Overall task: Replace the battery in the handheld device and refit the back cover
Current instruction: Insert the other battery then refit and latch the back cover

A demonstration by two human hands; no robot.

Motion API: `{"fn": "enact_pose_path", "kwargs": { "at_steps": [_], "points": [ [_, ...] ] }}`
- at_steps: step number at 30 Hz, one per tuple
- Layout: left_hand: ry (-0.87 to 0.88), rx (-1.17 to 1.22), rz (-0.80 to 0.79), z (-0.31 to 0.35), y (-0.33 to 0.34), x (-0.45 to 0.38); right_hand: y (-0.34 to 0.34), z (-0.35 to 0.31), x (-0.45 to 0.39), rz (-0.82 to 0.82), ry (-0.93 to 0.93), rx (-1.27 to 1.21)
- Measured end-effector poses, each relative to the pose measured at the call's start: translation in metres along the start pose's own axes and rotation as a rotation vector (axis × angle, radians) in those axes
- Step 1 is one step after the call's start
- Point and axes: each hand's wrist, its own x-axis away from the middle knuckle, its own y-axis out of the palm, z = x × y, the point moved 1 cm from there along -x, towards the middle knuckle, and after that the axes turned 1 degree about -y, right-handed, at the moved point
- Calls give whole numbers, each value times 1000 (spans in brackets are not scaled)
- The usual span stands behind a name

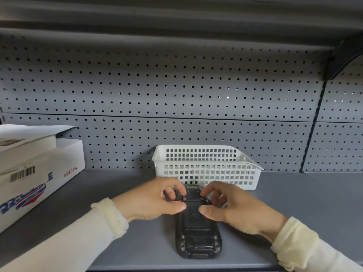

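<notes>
1. Basically, grey perforated metal back panel (176, 85) behind a smooth grey shelf (294, 203).
2. White cardboard boxes (35, 173), stacked, far left; barcode label, blue-red print.
3. White plastic lattice basket (206, 165), rectangular, at shelf rear, just behind the device.
4. Black handheld device (198, 232) lies back-up on shelf centre, rounded corners, ribbed cover.
5. Left hand (157, 201) and right hand (233, 207), cream sleeves, pinch the device's upper end from both sides, fingertips at small screws.

Both hands (196, 203) cover the handheld device's (198, 232) upper sides — the cardboard box (35, 173) runs off frame.
</notes>
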Motion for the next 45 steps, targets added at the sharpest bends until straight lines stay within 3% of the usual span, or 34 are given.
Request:
{"fn": "enact_pose_path", "kwargs": {
  "at_steps": [13, 32, 45],
  "points": [
    [-46, 5, -136, -3, -6, -10, -2, 1, -4, -33, 9, -55],
    [-86, 130, 12, 0, 0, -5, 2, 2, 1, 95, 5, -65],
    [-55, 71, 166, 6, 7, 9, 7, 3, 6, 205, 14, -57]
  ]
}}
